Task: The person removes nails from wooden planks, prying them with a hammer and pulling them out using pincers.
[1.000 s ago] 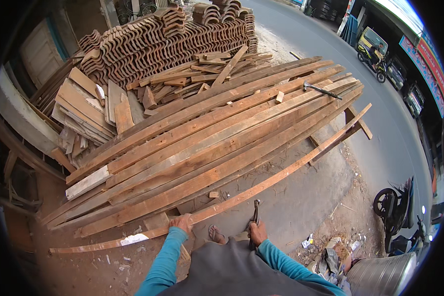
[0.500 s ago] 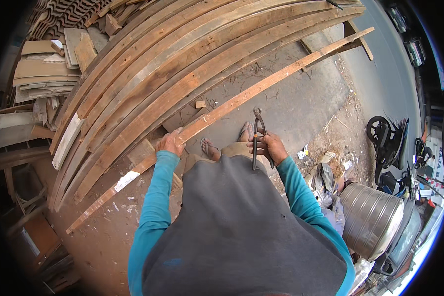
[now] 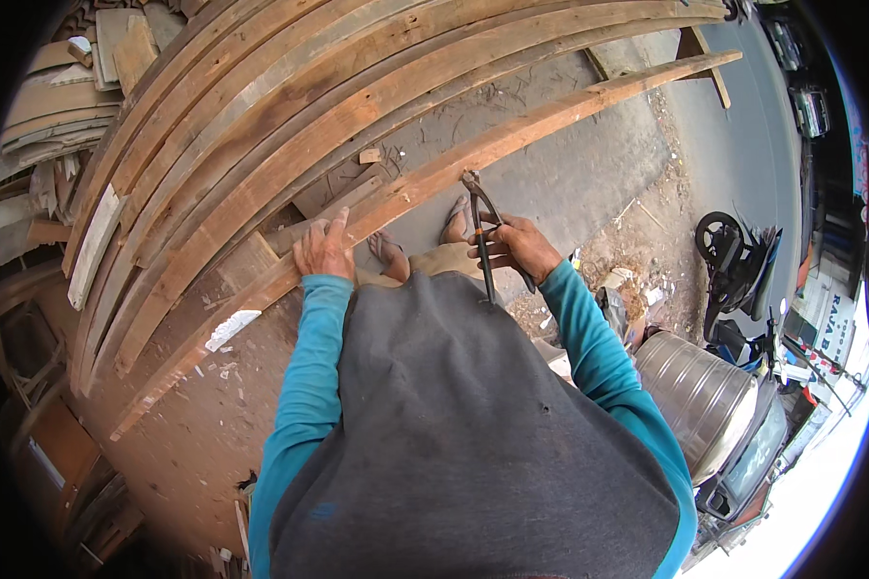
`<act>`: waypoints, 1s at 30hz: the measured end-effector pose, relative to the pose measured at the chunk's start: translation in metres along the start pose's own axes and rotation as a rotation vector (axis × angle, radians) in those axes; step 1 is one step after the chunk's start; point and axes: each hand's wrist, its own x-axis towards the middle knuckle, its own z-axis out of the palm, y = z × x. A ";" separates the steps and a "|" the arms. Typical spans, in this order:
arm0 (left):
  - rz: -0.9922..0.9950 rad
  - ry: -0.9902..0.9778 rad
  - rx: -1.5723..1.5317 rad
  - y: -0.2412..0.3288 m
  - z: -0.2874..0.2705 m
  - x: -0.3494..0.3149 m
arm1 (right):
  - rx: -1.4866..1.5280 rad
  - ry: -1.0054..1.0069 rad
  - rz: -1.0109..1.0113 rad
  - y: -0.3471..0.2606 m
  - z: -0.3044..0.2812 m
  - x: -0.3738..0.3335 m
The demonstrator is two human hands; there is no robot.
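Observation:
A long wooden beam [image 3: 425, 185] slants across in front of me from near left to far right, with a white patch [image 3: 232, 329] on its nearer part. My left hand [image 3: 324, 253] is closed over the beam, its thumb side hidden from me. In my right hand [image 3: 526, 249] is a pair of pincers [image 3: 478, 227] with dark handles and an orange band, the handles spread apart. The jaws meet the beam's near edge right of my left hand. Whether they grip a nail there is too small to tell.
Several long beams [image 3: 290, 159] lie side by side beyond mine. Bent nails and scraps litter the concrete [image 3: 560, 145]. A ribbed metal drum [image 3: 695, 396] stands at right, a motorcycle [image 3: 734, 270] past it. Stacked boards [image 3: 63, 121] fill the far left. My feet [image 3: 457, 220] are below the beam.
The beam has turned and now shows a broader face. The pincers have moved left, from apart from the beam to its near edge. My left hand has shifted slightly along with the beam.

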 end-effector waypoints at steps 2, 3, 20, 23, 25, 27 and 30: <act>0.001 0.008 0.012 0.001 0.001 -0.003 | 0.001 -0.012 0.043 -0.018 0.005 -0.005; 0.006 0.014 0.026 0.000 0.001 -0.005 | 0.005 -0.022 0.084 -0.024 0.007 -0.005; 0.029 -0.031 -0.075 -0.020 0.020 0.016 | -0.001 0.440 -0.347 0.078 0.079 0.076; -0.014 -0.070 -0.021 -0.021 -0.003 0.026 | -0.396 0.560 -0.531 0.109 0.061 0.091; -0.146 -0.446 -0.078 -0.022 -0.019 0.038 | -0.690 0.655 -0.677 0.106 0.049 0.091; -0.124 -0.420 -0.032 -0.024 -0.014 0.041 | -0.694 0.561 -0.531 0.101 0.034 0.082; -0.146 -0.391 -0.038 -0.028 -0.005 0.044 | -0.625 0.584 -0.532 0.092 0.015 0.071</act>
